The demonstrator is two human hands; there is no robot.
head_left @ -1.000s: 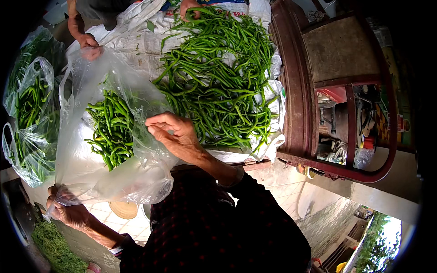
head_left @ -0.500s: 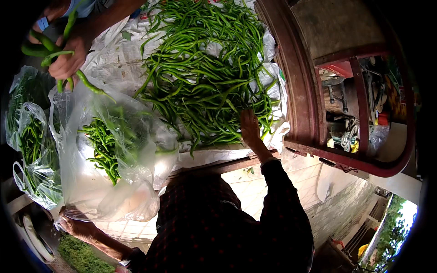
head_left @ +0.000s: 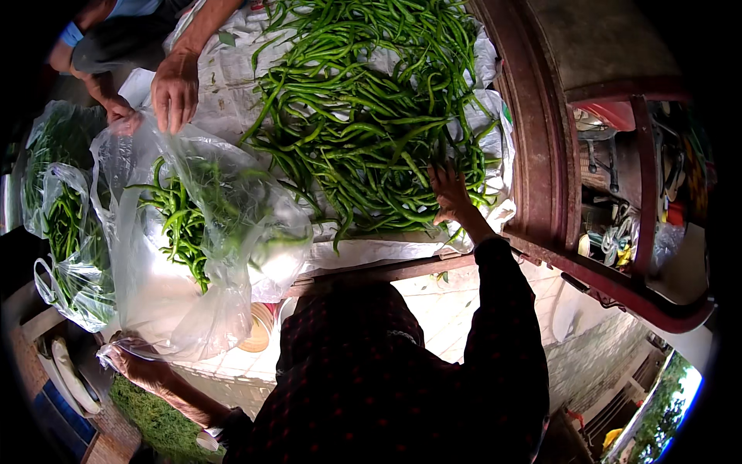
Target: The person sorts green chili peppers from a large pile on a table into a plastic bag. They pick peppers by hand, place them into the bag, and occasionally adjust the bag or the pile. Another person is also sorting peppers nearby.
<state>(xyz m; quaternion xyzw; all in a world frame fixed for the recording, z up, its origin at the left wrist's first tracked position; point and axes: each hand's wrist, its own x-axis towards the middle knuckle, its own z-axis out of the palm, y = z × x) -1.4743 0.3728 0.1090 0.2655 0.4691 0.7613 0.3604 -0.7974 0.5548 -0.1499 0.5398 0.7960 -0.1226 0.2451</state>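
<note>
Long green chili peppers (head_left: pixel 348 124) lie in a wide heap on a white woven sheet (head_left: pixel 224 77). My right hand (head_left: pixel 450 193) rests at the heap's near right edge, fingers spread over the peppers. At the lower left, my left hand (head_left: pixel 135 362) grips the near edge of a clear plastic bag (head_left: pixel 178 321). More green chili peppers (head_left: pixel 185 224) show through the bag's film. A co-worker's hand (head_left: pixel 122 114) touches the bag's far rim, and their other hand (head_left: pixel 176 89) hangs over its mouth, fingers pointing down.
Filled plastic bags (head_left: pixel 66 224) of green chilies stand at the left. A dark red metal frame (head_left: pixel 533 116) borders the sheet on the right, with a compartment of tools and cords (head_left: pixel 610 224) beyond. Cut greens (head_left: pixel 154 414) lie below my left arm.
The co-worker's hand that held several chilies now holds none and is over the bag, with their other hand at its rim. My right hand's fingers have spread. The whole view has shifted slightly.
</note>
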